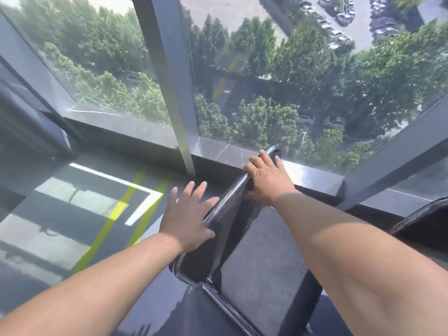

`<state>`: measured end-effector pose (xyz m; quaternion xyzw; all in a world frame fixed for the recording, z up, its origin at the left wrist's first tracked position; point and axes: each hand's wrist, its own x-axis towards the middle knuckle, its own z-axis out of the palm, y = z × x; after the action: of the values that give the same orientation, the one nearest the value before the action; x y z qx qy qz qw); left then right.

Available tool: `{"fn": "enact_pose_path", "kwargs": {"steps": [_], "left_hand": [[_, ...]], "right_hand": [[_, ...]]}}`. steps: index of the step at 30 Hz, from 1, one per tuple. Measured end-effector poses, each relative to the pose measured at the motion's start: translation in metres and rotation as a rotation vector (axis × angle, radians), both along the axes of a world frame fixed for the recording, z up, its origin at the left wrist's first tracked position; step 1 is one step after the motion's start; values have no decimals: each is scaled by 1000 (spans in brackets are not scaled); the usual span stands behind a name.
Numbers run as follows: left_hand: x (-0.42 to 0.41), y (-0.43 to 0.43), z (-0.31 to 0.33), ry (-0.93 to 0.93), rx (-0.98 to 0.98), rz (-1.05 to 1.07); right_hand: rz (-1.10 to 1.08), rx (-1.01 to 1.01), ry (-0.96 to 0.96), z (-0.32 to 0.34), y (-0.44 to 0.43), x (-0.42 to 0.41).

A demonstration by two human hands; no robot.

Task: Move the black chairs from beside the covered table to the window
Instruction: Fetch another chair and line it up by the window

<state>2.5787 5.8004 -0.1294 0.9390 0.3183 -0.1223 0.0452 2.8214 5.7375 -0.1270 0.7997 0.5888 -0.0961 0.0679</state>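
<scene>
A black mesh chair [261,251] with a chrome frame stands right below me, its top rail close to the window [266,81] sill. My right hand [266,180] grips the far end of the top rail, fingers over it and thumb under. My left hand [188,217] lies at the near part of the same rail with fingers spread and straight, the thumb touching the chrome tube. A second black chair [421,221] shows partly at the right edge, also by the window.
A grey window post [174,81] rises just left of the chair, and a slanted grey frame bar [397,156] runs at the right. The dark floor [60,214] to the left carries yellow-green lines and sunlit patches. Trees and parked cars lie far below outside.
</scene>
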Motion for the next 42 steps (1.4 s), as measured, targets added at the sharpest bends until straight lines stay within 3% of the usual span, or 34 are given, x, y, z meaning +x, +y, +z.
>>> {"fn": "enact_pose_path", "kwargs": {"steps": [4,9,16,20,25,33,42], "left_hand": [[27,-25,-3,-98,154,-52],[45,-67,-19,-171,102,313],[53,-53,-32,-245,127,478],[57,0,-41,-312,232,379],[73,60,-37,-260,164,234],[134,72,-32,-314,111,43],[222,60,-28,-217,32,-130]], "right_hand": [[-97,-7,-52,3,-14,21],[-62,-31,-116,3,-14,24],[43,4,-137,-4,6,38],[-19,72,-101,-13,26,45],[-130,158,-88,-22,29,61],[-207,152,-99,-16,-6,117],[-351,155,-88,-19,-72,169]]}}
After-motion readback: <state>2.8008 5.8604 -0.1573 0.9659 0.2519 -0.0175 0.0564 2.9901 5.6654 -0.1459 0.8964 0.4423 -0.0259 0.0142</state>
